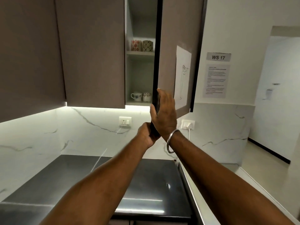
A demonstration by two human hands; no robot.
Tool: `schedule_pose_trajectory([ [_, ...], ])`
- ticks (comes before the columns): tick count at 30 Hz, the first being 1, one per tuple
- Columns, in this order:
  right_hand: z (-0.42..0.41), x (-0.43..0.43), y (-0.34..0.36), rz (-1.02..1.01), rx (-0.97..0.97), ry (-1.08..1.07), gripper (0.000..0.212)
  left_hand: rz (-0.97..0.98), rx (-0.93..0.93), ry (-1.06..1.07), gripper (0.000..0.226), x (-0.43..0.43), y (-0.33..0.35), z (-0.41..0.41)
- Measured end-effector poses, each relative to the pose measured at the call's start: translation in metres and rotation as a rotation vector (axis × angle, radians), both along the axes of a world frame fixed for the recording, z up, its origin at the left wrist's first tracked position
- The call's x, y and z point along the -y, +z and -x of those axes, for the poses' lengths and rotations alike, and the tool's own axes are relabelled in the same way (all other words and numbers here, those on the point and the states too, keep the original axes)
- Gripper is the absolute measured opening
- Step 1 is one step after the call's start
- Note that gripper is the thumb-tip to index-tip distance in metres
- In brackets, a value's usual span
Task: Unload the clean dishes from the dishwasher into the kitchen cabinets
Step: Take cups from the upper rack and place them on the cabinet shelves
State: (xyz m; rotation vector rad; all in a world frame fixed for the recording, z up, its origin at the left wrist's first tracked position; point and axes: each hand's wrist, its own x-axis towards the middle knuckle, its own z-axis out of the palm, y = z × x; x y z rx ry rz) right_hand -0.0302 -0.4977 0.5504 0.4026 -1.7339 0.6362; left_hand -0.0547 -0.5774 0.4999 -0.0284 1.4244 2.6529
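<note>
Left grip [146, 136] clamps the dark plate [157, 102] from below, right grip [164, 111] pinches its side, edge-on, likely to slide into the open cabinet [139, 75].

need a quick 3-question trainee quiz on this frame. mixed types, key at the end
1. True or false: the cabinet door is shut.
2. How many mugs stand in the lower compartment? A) one B) two C) four
3. Fill in: the left hand and the right hand together hold a ____.

Key: 1, false: it stands open. 2, B. 3, dark plate, seen edge-on.
</note>
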Motion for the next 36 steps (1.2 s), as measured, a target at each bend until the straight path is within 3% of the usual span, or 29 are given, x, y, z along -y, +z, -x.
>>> schedule_pose_trajectory([
  [13, 0.095, 0.096, 0.002, -0.095, 0.055, -0.144, 0.059, -0.158, -0.002, 0.06, 0.031, 0.099, 0.0, 0.079],
  [19, 0.128, 0.112, 0.002, -0.138, 0.089, -0.165, 0.063, -0.202, -0.017, 0.071, 0.028, 0.111, -0.01, 0.114],
  [31, 0.213, 0.118, -0.003, -0.282, 0.088, -0.197, 0.058, -0.199, -0.049, 0.2, 0.05, 0.124, -0.011, 0.195],
  [36, 0.249, 0.118, -0.004, -0.313, 0.148, -0.198, 0.072, -0.213, -0.063, 0.238, 0.043, 0.125, -0.012, 0.227],
])
